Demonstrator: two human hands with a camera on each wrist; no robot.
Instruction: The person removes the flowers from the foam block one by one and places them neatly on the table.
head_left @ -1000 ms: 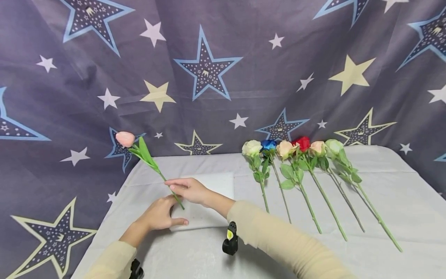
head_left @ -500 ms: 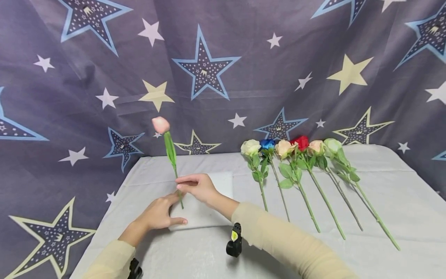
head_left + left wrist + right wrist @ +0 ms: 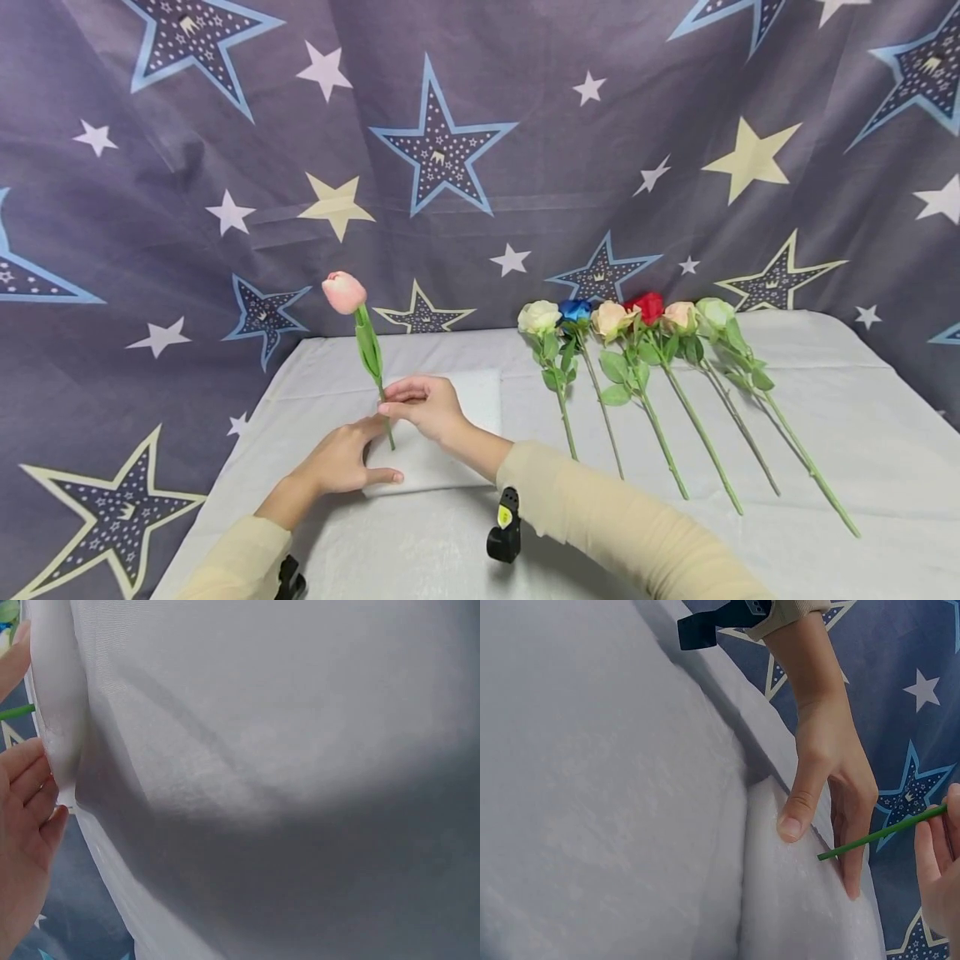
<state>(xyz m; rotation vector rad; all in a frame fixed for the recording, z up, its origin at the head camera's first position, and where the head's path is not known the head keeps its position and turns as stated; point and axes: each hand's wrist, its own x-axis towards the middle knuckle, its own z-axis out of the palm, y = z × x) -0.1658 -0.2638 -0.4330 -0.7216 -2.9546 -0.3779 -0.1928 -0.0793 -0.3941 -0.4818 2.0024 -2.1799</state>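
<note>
A pink tulip [image 3: 344, 292] with green leaves leans slightly left above a white foam block [image 3: 476, 417]. My right hand [image 3: 429, 407] pinches its stem between thumb and fingertips, with the short lower end sticking out below. That stem end [image 3: 832, 853] points at the foam in the right wrist view, close beside my left hand. My left hand [image 3: 341, 457] rests on the foam's left end, fingers and thumb spread fairly straight. In the left wrist view part of a hand [image 3: 22, 847] shows beside the foam [image 3: 60, 690]; the tulip's bloom is out of that view.
To the right, several roses lie in a row on the white-covered table [image 3: 847, 417]: a white rose [image 3: 539, 317], a blue rose [image 3: 575, 312], a red rose [image 3: 648, 307] and others with pale blooms. A star-patterned curtain [image 3: 465, 250] hangs behind the table.
My right hand has shifted a little right and swung the tulip from a strong left tilt to nearly upright; the bloom dipped slightly in the last half second. The left hand stays put.
</note>
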